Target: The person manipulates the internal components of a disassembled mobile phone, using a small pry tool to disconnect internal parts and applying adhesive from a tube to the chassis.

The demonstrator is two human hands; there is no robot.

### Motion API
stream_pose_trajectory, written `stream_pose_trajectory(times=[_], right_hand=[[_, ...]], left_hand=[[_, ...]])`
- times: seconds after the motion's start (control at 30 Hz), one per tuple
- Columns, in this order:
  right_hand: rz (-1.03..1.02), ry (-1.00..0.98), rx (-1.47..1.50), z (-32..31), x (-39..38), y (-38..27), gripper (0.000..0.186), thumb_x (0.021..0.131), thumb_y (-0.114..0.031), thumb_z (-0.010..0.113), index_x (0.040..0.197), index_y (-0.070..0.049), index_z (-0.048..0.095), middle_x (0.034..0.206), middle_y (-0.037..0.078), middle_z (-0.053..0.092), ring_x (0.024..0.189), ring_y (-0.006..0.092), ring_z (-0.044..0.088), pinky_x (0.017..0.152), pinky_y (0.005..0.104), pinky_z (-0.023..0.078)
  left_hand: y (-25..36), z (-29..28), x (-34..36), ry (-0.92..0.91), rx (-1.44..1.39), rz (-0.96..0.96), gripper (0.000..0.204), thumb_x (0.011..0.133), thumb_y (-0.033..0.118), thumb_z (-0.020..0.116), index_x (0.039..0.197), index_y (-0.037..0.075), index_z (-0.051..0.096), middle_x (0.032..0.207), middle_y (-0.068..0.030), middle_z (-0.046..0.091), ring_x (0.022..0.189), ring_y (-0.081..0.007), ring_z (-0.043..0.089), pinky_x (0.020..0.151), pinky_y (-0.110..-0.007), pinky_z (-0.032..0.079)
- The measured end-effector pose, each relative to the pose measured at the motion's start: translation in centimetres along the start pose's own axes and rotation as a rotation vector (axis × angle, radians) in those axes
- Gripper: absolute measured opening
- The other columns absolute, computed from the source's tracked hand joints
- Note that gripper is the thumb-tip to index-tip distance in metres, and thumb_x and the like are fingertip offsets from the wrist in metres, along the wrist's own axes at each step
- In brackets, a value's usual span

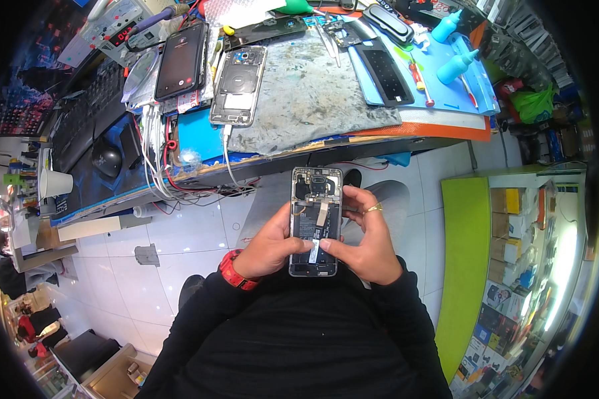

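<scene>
Between my two hands is a smartphone (305, 229) with its back cover off, held upright above my lap. Its dark battery, a flex cable and the camera part at the top are exposed. My left hand (274, 241), with a red watch on the wrist, grips the left edge, thumb laid over the battery. My right hand (369, 247), wearing a ring, grips the right edge. Its thumb presses on the battery beside a pale label strip, and its index finger is bent near the upper right edge. Fingers behind the phone are hidden.
Ahead stands a workbench with a stained grey mat (299, 93). A second opened phone (238, 86) lies there with a white cable (227, 143) plugged in, beside a dark phone (182, 60). Tweezers (329, 46), a screwdriver (419, 83) and blue bottles (458, 66) are farther right. A green-edged display case (462, 266) stands right.
</scene>
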State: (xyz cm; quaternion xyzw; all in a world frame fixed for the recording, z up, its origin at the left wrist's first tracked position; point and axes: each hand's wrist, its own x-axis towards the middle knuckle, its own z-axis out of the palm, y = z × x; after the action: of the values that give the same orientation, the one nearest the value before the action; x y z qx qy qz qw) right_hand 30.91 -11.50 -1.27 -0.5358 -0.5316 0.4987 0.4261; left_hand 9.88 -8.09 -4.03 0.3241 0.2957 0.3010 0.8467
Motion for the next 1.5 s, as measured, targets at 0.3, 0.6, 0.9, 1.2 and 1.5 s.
stream_pose_trajectory(times=[0.3, 0.6, 0.9, 1.2, 1.5], right_hand=[[0.006, -0.078, 0.183, -0.7, -0.3, 0.7, 0.078, 0.079, 0.0, 0.077, 0.147, 0.001, 0.039, 0.139, 0.015, 0.048, 0.128, 0.0253, 0.053, 0.109, 0.0427, 0.045], [0.005, -0.082, 0.067, -0.6, -0.3, -0.5, 0.084, 0.076, 0.002, 0.076, 0.15, 0.001, 0.036, 0.138, 0.016, 0.05, 0.131, 0.0273, 0.051, 0.109, 0.0432, 0.044], [0.02, -0.052, 0.211, -0.4, -0.8, 0.8, 0.07, 0.091, -0.005, 0.074, 0.149, 0.001, 0.037, 0.138, 0.015, 0.051, 0.125, 0.0232, 0.056, 0.105, 0.0381, 0.048], [0.212, 0.063, 0.644, 2.8, -2.5, 1.3, 0.031, 0.104, -0.009, 0.061, 0.131, 0.003, 0.051, 0.116, 0.008, 0.063, 0.098, 0.0097, 0.062, 0.086, 0.0266, 0.054], [0.164, 0.03, 0.482, -2.9, 0.9, -0.9, 0.027, 0.109, -0.014, 0.052, 0.129, 0.002, 0.059, 0.108, 0.004, 0.068, 0.098, 0.0084, 0.063, 0.09, 0.0255, 0.05]], left_hand=[[-0.6, -0.6, 0.1, 0.033, -0.235, -0.014, 0.079, 0.08, 0.0, 0.065, 0.153, 0.0, 0.033, 0.14, -0.0235, 0.057, 0.122, -0.0351, 0.065, 0.107, -0.048, 0.052], [0.0, -0.3, -0.1, -0.072, 0.035, 0.001, 0.079, 0.081, -0.006, 0.057, 0.155, 0.003, 0.032, 0.142, -0.011, 0.054, 0.132, -0.0197, 0.055, 0.111, -0.039, 0.045], [1.2, 1.4, 0.0, 0.042, -0.112, 0.071, 0.07, 0.088, -0.003, 0.062, 0.152, 0.003, 0.034, 0.145, -0.0155, 0.054, 0.133, -0.0241, 0.056, 0.112, -0.041, 0.046], [-0.7, 2.8, 0.1, 0.295, -0.201, 0.371, 0.064, 0.099, 0.004, 0.056, 0.155, 0.006, 0.026, 0.143, -0.0154, 0.052, 0.129, -0.0271, 0.058, 0.11, -0.045, 0.048], [0.7, 0.0, -2.4, -0.276, -0.475, 0.016, 0.11, 0.09, 0.088, 0.019, 0.162, 0.005, 0.024, 0.165, -0.0225, 0.03, 0.146, -0.0501, 0.037, 0.108, -0.069, 0.042]])
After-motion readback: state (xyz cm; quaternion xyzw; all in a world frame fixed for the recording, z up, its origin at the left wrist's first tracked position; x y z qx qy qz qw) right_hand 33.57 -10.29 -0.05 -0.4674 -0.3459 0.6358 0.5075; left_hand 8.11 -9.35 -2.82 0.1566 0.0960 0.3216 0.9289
